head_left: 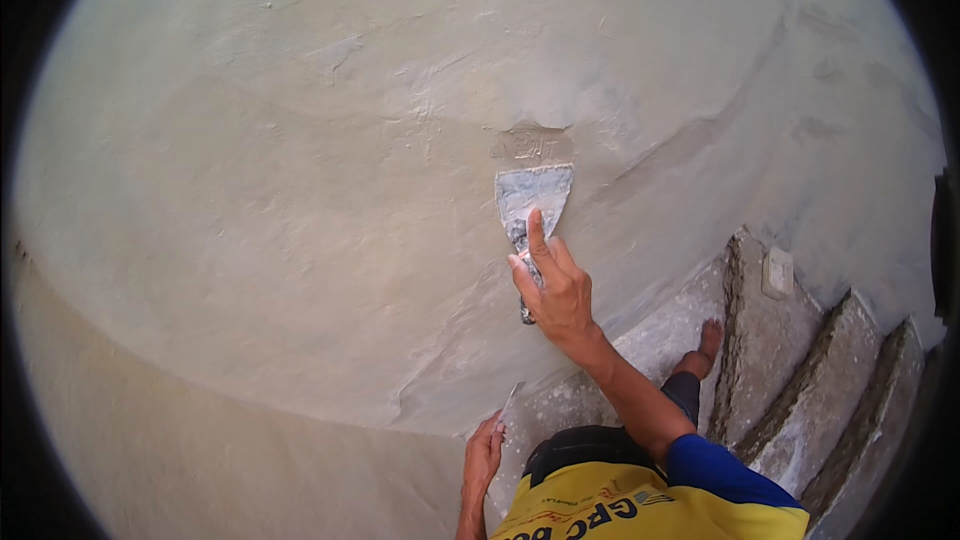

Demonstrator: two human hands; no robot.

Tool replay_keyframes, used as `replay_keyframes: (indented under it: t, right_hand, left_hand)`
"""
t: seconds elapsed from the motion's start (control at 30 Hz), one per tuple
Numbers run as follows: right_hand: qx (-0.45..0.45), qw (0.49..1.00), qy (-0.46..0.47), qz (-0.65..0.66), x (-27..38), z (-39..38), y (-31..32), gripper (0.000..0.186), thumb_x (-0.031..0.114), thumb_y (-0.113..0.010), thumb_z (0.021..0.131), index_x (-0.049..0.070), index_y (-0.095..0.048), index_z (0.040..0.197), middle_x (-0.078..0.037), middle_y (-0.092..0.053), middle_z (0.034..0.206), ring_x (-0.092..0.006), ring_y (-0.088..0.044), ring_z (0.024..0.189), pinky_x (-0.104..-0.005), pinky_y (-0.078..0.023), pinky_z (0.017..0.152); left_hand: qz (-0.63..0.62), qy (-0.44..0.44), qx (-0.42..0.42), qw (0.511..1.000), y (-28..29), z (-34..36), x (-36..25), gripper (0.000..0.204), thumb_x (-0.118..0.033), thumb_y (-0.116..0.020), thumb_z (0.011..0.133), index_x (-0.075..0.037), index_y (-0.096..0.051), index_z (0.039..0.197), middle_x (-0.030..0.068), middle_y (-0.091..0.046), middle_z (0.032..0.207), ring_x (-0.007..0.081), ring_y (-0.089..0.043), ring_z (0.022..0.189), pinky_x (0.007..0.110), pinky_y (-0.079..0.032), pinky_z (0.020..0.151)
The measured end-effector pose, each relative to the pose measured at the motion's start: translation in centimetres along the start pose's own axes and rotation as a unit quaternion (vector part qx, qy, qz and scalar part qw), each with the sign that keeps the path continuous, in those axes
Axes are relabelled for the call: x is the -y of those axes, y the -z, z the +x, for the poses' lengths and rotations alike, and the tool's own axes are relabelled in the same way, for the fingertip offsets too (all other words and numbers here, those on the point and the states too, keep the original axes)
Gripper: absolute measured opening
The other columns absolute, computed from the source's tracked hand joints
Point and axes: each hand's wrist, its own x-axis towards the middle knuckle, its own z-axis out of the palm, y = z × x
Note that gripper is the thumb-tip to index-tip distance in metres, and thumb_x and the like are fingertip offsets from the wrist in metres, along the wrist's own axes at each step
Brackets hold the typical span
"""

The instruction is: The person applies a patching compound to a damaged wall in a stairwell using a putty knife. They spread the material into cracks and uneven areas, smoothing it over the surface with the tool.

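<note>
My right hand (560, 295) is wrapped around the dark, plaster-crusted handle of a putty knife (533, 192), with the index finger stretched along its blade. The wide blade edge is against the plastered wall (300, 210), just below a small patch with scratched marks (533, 145). Lower and to the left, my left hand (483, 450) is closed on a thin flat tool (513, 398). That tool shows nearly edge-on, so its exact kind is hard to make out.
Concrete steps (775, 340) with rough, dark edges are at the lower right. A small whitish rectangular box (777, 272) is by the top step. My bare foot (711, 337) is on the spattered floor (570, 400) left of the steps. Uneven plaster ridges cross the wall.
</note>
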Motion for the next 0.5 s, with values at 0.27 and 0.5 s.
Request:
replay_keyframes:
  t: [0.27,0.5]
  right_hand:
    - [0.017,0.986,-0.096,0.138,2.9,-1.0,4.7,0.066,0.008,-0.067,0.087,-0.003,-0.043,0.147,-0.008,-0.051,0.069,-0.0123,-0.051,0.059,-0.0292,-0.043,0.05]
    - [-0.006,0.913,-0.3,0.275,3.2,4.2,5.7,0.06,0.014,-0.061,0.094,-0.006,-0.039,0.146,0.001,-0.041,0.065,-0.003,-0.039,0.059,-0.0241,-0.038,0.051]
  left_hand:
    - [0.011,0.025,-0.013,1.0,0.4,-0.8,1.0,0.034,-0.016,-0.051,0.102,-0.004,-0.06,0.133,0.0145,-0.066,0.097,0.0223,-0.063,0.076,0.034,-0.052,0.076]
    - [-0.021,0.054,-0.027,0.998,-0.1,-1.3,2.0,0.034,-0.017,-0.051,0.103,0.001,-0.06,0.131,0.0071,-0.065,0.09,0.0134,-0.058,0.078,0.028,-0.05,0.075]
